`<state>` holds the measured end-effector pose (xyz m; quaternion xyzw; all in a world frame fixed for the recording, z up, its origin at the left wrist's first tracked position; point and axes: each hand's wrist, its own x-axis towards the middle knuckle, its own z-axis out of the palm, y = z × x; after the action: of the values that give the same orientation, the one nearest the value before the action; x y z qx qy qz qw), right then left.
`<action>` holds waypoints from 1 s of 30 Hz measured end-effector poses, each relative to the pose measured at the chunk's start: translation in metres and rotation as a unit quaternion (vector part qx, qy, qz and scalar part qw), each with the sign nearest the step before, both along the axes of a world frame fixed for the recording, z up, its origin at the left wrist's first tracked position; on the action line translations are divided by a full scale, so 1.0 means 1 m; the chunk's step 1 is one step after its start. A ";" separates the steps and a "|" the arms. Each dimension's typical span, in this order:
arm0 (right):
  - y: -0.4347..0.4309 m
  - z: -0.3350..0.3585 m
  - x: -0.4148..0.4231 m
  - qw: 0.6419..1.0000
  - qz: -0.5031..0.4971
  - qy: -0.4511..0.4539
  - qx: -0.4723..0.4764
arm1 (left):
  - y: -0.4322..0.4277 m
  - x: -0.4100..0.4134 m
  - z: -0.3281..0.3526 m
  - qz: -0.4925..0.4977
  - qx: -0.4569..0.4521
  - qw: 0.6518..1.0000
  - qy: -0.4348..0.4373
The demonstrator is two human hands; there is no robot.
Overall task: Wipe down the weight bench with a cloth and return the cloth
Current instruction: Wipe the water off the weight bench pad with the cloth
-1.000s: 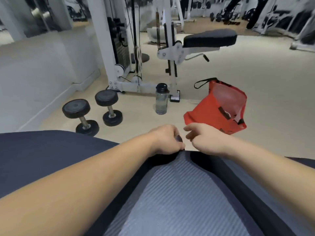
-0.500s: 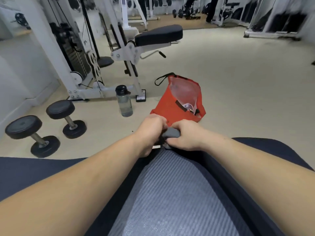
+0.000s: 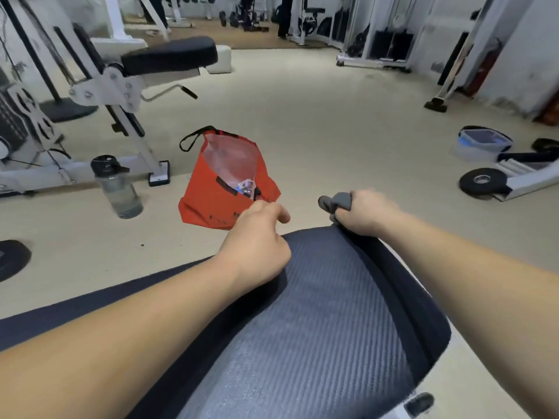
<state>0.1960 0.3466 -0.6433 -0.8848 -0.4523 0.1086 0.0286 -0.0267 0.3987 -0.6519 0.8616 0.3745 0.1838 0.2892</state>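
The weight bench (image 3: 317,322) fills the lower part of the view, a ribbed grey pad with a dark border. At its far end my right hand (image 3: 366,213) is shut on a small bunched grey cloth (image 3: 335,202), which sticks out to the left of the fist just past the pad's edge. My left hand (image 3: 257,240) rests on the pad's far left edge with its fingers curled and nothing visible in it. Just beyond the left hand lies an open red bag (image 3: 223,182) on the floor.
A clear water bottle (image 3: 118,189) stands left of the bag. A white machine with a black seat (image 3: 169,55) is at the back left. At right are a weight plate (image 3: 481,179) and a bucket (image 3: 484,143).
My hands have come apart: the right one has carried the cloth to the right, away from the left. The view has swung right, so the dumbbells have left the frame.
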 end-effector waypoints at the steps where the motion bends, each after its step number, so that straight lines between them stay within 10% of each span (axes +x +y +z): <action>1: -0.012 -0.002 0.011 1.000 -0.012 0.007 0.004 | -0.006 0.002 0.000 -0.014 0.009 1.000 -0.006; 9: -0.125 -0.038 0.020 0.909 -0.232 0.289 0.192 | -0.048 -0.016 0.009 -0.047 0.033 0.998 -0.023; 20: -0.186 0.008 -0.049 0.968 -0.223 0.105 0.037 | -0.117 -0.098 0.024 -0.041 0.022 0.998 -0.046; 30: -0.201 -0.015 -0.178 0.826 -0.477 0.156 0.257 | -0.149 -0.176 0.016 -0.007 -0.007 0.998 -0.065</action>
<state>0.0183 0.1456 -0.6581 -0.9220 0.0254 0.0980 0.3737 -0.2023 0.2496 -0.6357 0.8480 0.3504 0.2351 0.3206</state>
